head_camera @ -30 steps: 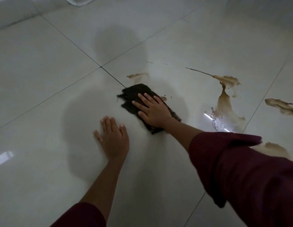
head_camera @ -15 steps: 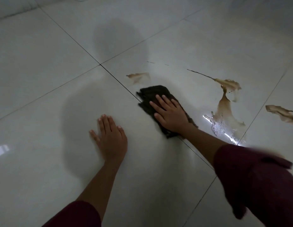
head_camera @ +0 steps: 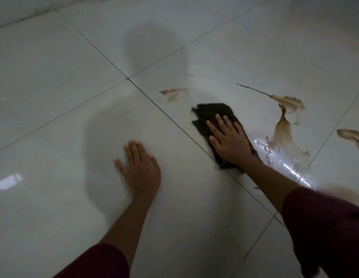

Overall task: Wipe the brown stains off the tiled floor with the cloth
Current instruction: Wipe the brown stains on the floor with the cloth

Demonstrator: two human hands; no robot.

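My right hand (head_camera: 229, 141) presses flat, fingers straight, on a dark folded cloth (head_camera: 212, 113) lying on the pale tiled floor (head_camera: 54, 77). Brown stains lie around it: a small smear (head_camera: 174, 93) just up-left of the cloth, a large streaked stain (head_camera: 285, 127) with a wet glossy patch to the right, another stain (head_camera: 351, 136) at the far right edge, and a blurred one (head_camera: 343, 194) by my right sleeve. My left hand (head_camera: 139, 169) rests flat on the floor, left of the cloth, holding nothing.
Dark grout lines (head_camera: 164, 113) cross the floor diagonally. A wall or skirting edge (head_camera: 18, 19) runs along the top left. My own shadow falls over the tiles in front of me.
My right hand has slid the cloth to the right across the grout line, nearer the large stain. My left hand has stayed planted in about the same place.
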